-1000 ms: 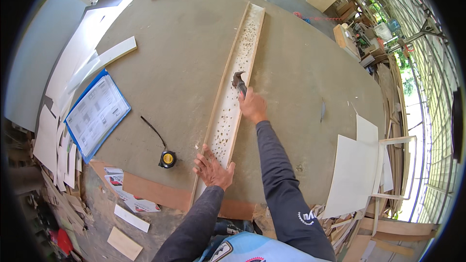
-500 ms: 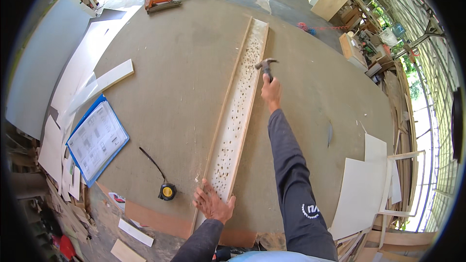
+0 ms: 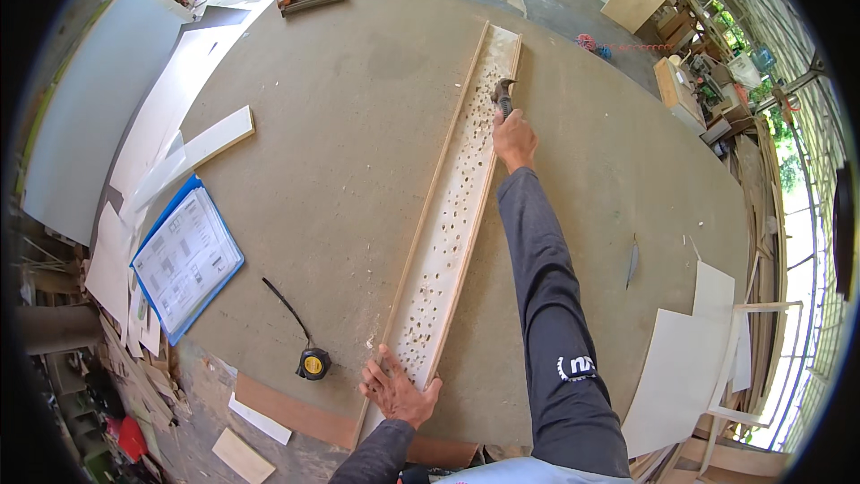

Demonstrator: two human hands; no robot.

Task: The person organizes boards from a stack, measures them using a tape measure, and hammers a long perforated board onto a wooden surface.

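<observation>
Long perforated board (image 3: 452, 206), hammer (image 3: 502, 94) atop

Pale perforated board (image 3: 452, 215) dotted with small holes, tan-edged; grey-brown desk (image 3: 358, 143); blue clipboard (image 3: 185, 260) with white sheets; yellow-and-black tape measure (image 3: 313, 364); dark grey sleeve (image 3: 546, 305).

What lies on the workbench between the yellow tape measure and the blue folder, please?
In the head view, only bare bench top separates the tape measure from the blue folder.

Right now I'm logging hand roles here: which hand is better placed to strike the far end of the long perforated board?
Right. The right hand is stretched out over the far end of the board and grips the hammer. The left hand lies flat on the near end, holding no tool.
</observation>
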